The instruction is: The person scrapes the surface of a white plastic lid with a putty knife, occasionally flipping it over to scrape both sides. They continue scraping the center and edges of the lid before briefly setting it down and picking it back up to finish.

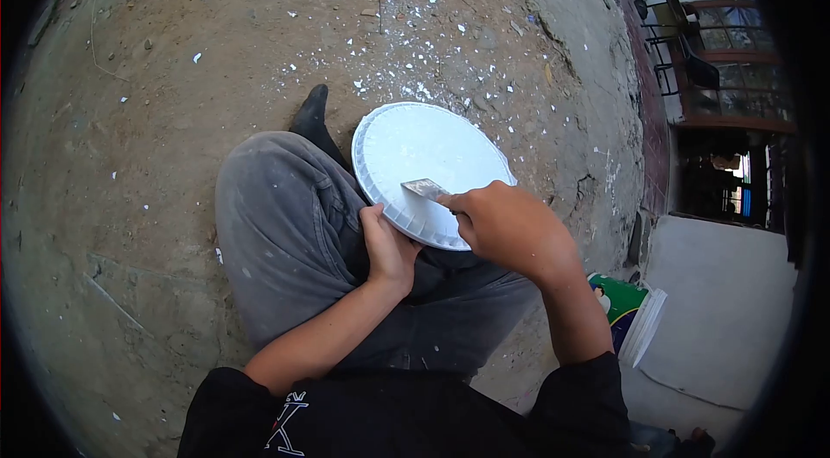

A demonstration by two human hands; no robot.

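Observation:
A round white lid rests tilted over my lap, its ribbed rim facing me. My left hand grips the lid's near left edge, with the thumb at the rim and the other fingers hidden beneath. In my closed right hand is a scraper, its flat metal blade touching the lid's white surface. The scraper's handle is mostly covered by my fingers.
White flakes lie scattered on the dirt ground beyond the lid. A green and white bucket lies on its side at the right. Chairs stand by a building at the upper right. A dark sock shows beside my knee.

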